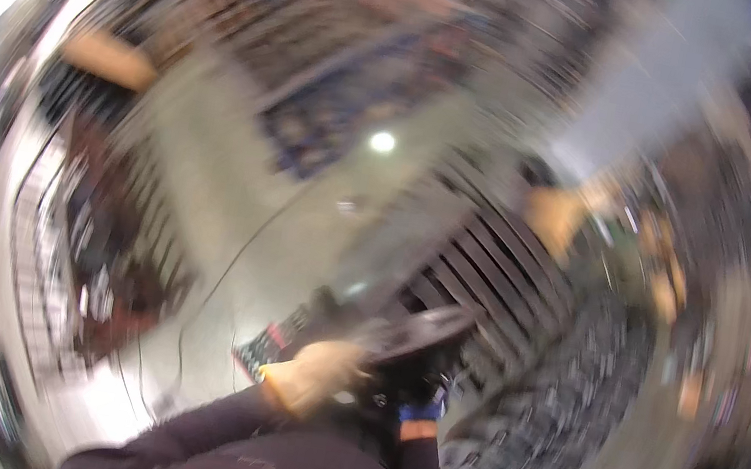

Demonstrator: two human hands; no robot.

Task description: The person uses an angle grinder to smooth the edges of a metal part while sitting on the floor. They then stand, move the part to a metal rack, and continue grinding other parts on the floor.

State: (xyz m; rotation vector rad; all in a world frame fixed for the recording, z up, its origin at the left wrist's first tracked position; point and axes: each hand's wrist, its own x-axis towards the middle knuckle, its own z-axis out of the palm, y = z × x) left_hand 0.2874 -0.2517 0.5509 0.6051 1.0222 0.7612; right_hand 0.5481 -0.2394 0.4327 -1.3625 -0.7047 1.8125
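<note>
Motion blurs the whole head view. My left hand (pixel 315 377), in a pale yellowish glove, is close in front of my body. Its fingers curl against a dark, bulky object whose kind I cannot make out. From that object a long grey, rounded piece (pixel 419 332) slants up to the right. My right hand (pixel 423 409) wears a blue glove with an orange cuff and lies at the right side of the dark object. Its fingers are mostly hidden and smeared.
A dark slatted rack or pallet (pixel 497 273) stands ahead to the right, beside a heap of dark grey parts (pixel 552 420). A blue-edged container of parts (pixel 336 110) lies farther ahead. A thin cable (pixel 239 257) runs over the pale floor (pixel 214 140). Another dark slatted stand (pixel 123 244) is at left.
</note>
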